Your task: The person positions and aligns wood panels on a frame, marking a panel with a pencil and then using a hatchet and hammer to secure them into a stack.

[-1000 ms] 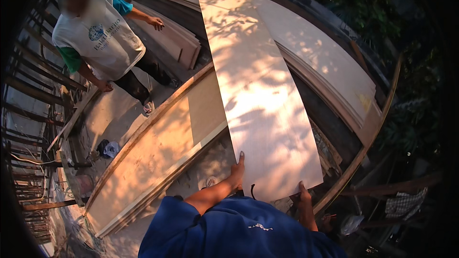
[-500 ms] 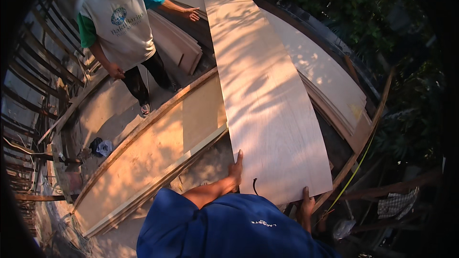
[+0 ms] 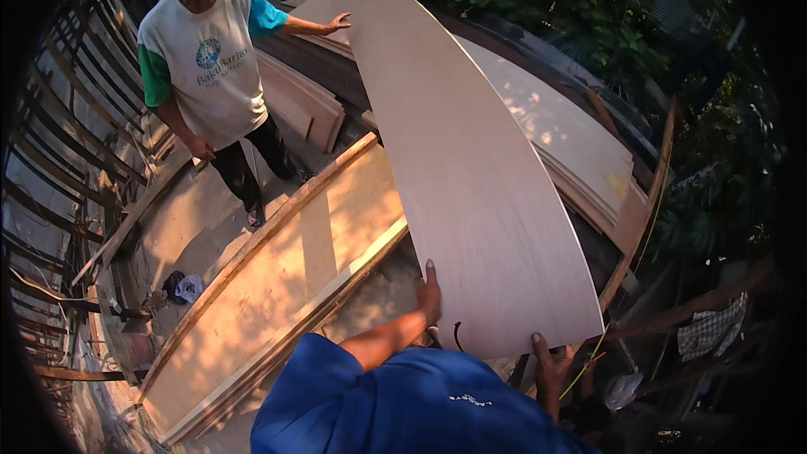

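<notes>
Head view: a person in a blue shirt grips the near end of a long pale plywood sheet (image 3: 471, 176), left hand (image 3: 429, 292) closed on its edge at seven o'clock, right hand (image 3: 548, 363) clasping the corner at five o'clock. The sheet is raised, not yet laid down. At eleven o'clock a co-worker's hand (image 3: 339, 23) steadies the far end. A framed wooden panel (image 3: 277, 286) lies at nine o'clock, stacked sheets (image 3: 580, 151) at two. No containers show.
</notes>
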The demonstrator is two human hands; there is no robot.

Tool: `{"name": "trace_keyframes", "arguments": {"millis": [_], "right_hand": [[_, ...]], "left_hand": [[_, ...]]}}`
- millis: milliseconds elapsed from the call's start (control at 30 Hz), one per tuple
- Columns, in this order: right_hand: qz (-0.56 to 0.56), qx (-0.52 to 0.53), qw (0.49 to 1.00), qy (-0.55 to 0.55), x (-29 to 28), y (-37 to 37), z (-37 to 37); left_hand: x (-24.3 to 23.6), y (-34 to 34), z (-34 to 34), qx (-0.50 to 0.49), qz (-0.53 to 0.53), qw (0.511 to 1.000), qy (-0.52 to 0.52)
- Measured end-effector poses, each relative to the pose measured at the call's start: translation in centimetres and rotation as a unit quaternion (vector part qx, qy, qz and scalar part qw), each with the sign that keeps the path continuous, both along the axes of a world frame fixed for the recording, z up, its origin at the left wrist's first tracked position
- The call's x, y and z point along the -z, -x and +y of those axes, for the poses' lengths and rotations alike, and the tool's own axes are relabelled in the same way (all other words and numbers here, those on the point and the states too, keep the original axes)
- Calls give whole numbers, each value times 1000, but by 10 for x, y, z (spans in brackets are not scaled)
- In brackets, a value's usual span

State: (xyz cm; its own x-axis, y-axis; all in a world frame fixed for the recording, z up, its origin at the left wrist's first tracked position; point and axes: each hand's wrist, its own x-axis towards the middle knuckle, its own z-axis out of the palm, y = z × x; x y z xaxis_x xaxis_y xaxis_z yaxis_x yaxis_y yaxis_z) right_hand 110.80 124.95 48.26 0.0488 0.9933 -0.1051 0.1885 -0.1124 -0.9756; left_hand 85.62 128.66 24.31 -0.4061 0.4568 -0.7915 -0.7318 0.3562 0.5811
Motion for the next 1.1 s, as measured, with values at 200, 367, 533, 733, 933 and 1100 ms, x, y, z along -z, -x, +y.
{"name": "trace_keyframes", "arguments": {"millis": [200, 367, 533, 733, 933, 1100], "right_hand": [[-109, -99, 968, -205, -84, 40, -15], [-173, -186, 906, -339, -94, 57, -36], [-133, -201, 896, -374, -115, 95, -70], [-146, -259, 840, -454, -133, 142, -114], [-136, -352, 743, -553, -153, 203, -146], [-115, -385, 683, -610, -145, 262, -184]], "left_hand": [[3, 19, 10, 28, 314, 948, 32], [-71, 54, -29, 142, 465, 874, -30], [-222, 62, -135, 383, 392, 761, -348], [-260, 70, -222, 441, 487, 650, -382], [-285, 73, -281, 474, 459, 706, -258], [-276, 89, -340, 312, 471, 794, -225]]}}
